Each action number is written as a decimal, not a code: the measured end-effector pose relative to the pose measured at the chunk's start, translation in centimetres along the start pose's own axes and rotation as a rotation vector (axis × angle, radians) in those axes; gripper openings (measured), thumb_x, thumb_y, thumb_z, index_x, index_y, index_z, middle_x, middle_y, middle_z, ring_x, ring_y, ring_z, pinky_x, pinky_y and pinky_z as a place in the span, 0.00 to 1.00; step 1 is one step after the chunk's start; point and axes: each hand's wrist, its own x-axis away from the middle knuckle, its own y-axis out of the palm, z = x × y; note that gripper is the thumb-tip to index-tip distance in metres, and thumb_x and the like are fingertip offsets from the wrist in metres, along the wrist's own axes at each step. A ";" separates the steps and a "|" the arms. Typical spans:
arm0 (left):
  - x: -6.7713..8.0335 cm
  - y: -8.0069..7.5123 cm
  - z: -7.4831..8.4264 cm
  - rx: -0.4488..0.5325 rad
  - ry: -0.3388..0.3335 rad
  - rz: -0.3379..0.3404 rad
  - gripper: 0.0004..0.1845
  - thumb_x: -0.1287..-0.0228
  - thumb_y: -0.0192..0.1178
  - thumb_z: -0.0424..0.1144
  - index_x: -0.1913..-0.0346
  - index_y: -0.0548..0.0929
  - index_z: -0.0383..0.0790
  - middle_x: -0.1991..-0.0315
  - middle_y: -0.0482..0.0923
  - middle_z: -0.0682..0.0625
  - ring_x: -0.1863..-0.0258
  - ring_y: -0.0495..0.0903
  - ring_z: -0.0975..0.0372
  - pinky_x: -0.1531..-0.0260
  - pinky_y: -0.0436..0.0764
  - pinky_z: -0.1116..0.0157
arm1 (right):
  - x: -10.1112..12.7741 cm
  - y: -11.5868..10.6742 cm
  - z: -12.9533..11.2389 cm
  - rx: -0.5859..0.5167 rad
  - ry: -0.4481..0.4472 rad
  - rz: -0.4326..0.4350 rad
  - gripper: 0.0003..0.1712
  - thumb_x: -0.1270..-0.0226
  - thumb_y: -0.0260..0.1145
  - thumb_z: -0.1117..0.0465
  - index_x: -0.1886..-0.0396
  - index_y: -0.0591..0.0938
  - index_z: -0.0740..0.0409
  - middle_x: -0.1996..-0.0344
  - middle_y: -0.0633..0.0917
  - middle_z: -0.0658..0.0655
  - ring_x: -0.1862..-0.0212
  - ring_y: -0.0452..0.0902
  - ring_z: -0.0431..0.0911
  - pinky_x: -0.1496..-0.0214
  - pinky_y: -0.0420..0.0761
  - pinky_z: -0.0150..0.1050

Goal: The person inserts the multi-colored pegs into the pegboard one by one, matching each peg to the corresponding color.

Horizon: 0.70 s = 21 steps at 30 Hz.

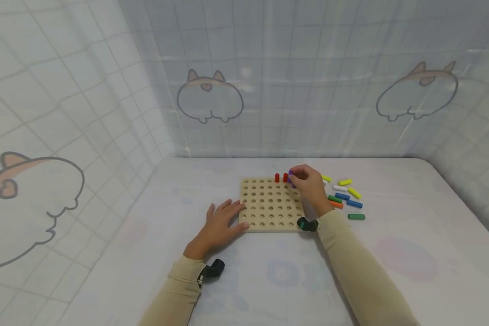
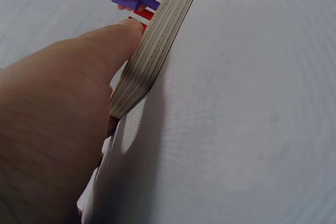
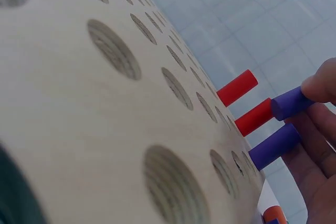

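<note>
A light wooden pegboard (image 1: 275,230) with rows of round holes lies on the table. In its far row stand two red pegs (image 1: 277,178), side by side. My right hand (image 1: 310,184) pinches a purple peg (image 3: 289,104) between thumb and fingers over the board's far right corner. Just below it, a second purple peg (image 3: 274,145) stands upright in a hole, with fingers of the same hand close behind. My left hand (image 1: 219,227) rests at the board's left edge, fingers spread, its thumb at the near left corner.
Loose pegs lie right of the board: yellow (image 1: 345,182), white (image 1: 340,188), blue (image 1: 354,204), green (image 1: 356,217) and orange (image 1: 336,205) ones. A tiled-pattern curtain (image 1: 293,90) hangs behind the table and along both sides.
</note>
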 end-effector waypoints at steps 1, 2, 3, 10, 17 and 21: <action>0.0 0.0 -0.1 -0.001 0.001 0.003 0.39 0.31 0.53 0.66 0.24 0.66 0.52 0.24 0.60 0.54 0.23 0.51 0.53 0.30 0.35 0.37 | 0.0 0.1 0.0 0.003 0.005 -0.009 0.11 0.30 0.68 0.60 0.51 0.83 0.58 0.55 0.85 0.56 0.55 0.82 0.49 0.52 0.84 0.39; 0.0 0.0 -0.1 -0.002 -0.002 0.002 0.39 0.31 0.53 0.67 0.24 0.66 0.52 0.24 0.60 0.54 0.23 0.51 0.53 0.30 0.35 0.37 | -0.1 0.1 0.1 0.005 0.010 -0.017 0.11 0.30 0.68 0.60 0.51 0.83 0.58 0.55 0.85 0.57 0.55 0.82 0.49 0.52 0.84 0.39; 0.0 0.0 -0.2 -0.006 -0.002 0.003 0.39 0.32 0.53 0.67 0.24 0.66 0.52 0.24 0.60 0.54 0.23 0.51 0.53 0.30 0.35 0.37 | -0.1 0.2 0.1 0.010 0.015 -0.024 0.11 0.30 0.68 0.60 0.51 0.83 0.58 0.55 0.85 0.56 0.54 0.82 0.48 0.52 0.84 0.39; 0.1 0.2 -0.5 0.008 0.008 0.008 0.39 0.32 0.53 0.67 0.24 0.66 0.52 0.24 0.61 0.54 0.23 0.51 0.53 0.30 0.35 0.37 | 0.1 0.4 0.3 0.071 0.032 -0.046 0.09 0.30 0.68 0.61 0.52 0.83 0.56 0.55 0.86 0.55 0.52 0.82 0.49 0.46 0.81 0.45; 0.1 -0.1 -0.2 0.016 0.004 0.002 0.38 0.32 0.53 0.66 0.24 0.66 0.52 0.24 0.61 0.54 0.22 0.51 0.53 0.30 0.35 0.36 | 0.1 0.4 0.4 0.106 0.031 -0.047 0.08 0.31 0.68 0.63 0.55 0.84 0.56 0.57 0.87 0.55 0.51 0.83 0.49 0.45 0.79 0.48; 0.1 -0.2 0.1 0.018 -0.002 -0.002 0.38 0.31 0.54 0.66 0.24 0.66 0.52 0.24 0.61 0.53 0.22 0.51 0.52 0.30 0.34 0.37 | 0.2 0.3 0.2 0.109 0.035 -0.057 0.07 0.31 0.68 0.63 0.55 0.84 0.58 0.59 0.87 0.56 0.52 0.83 0.49 0.46 0.80 0.48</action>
